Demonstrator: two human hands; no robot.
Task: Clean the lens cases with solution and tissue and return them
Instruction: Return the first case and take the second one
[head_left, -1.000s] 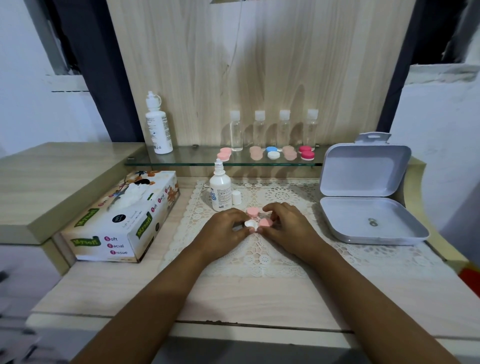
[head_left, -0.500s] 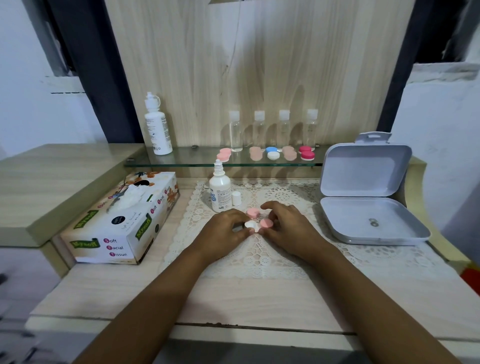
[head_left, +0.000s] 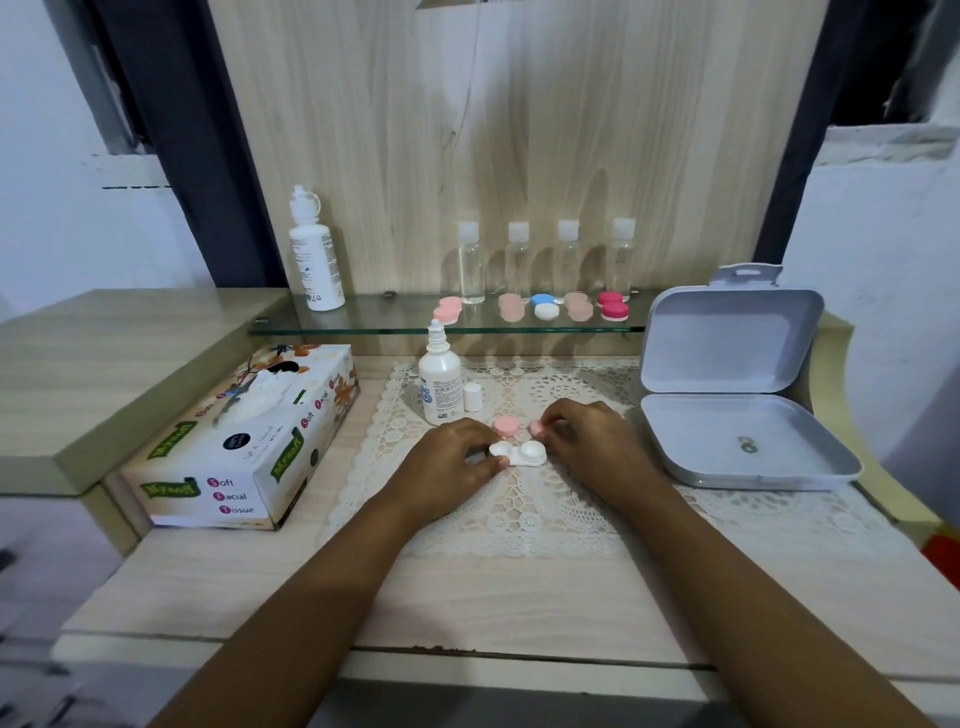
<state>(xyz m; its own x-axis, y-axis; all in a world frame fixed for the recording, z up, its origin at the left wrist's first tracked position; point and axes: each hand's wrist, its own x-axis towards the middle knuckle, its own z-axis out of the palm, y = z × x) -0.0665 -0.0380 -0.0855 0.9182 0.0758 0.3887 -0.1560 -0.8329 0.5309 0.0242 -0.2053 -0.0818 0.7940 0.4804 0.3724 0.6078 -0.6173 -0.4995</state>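
Note:
A white lens case base (head_left: 524, 454) with two open wells lies on the lace mat (head_left: 519, 509). My left hand (head_left: 452, 460) pinches its left end. My right hand (head_left: 589, 441) holds a pink cap (head_left: 537, 427) just off the right well. A second pink cap (head_left: 505, 426) lies on the mat behind the case. A small solution bottle (head_left: 440, 382) stands uncapped behind my left hand, its white cap (head_left: 472, 397) beside it. A tissue box (head_left: 249, 441) sits at the left.
On the glass shelf (head_left: 363, 325) stand a tall white bottle (head_left: 314, 254), several clear small bottles (head_left: 519, 262) and several lens cases (head_left: 545, 306) in pink, blue, white and red. An open grey box (head_left: 737, 395) lies at the right.
My right hand has lifted the pink cap off the right well and drawn it back to the right. Both white wells now show open. My left hand keeps its hold.

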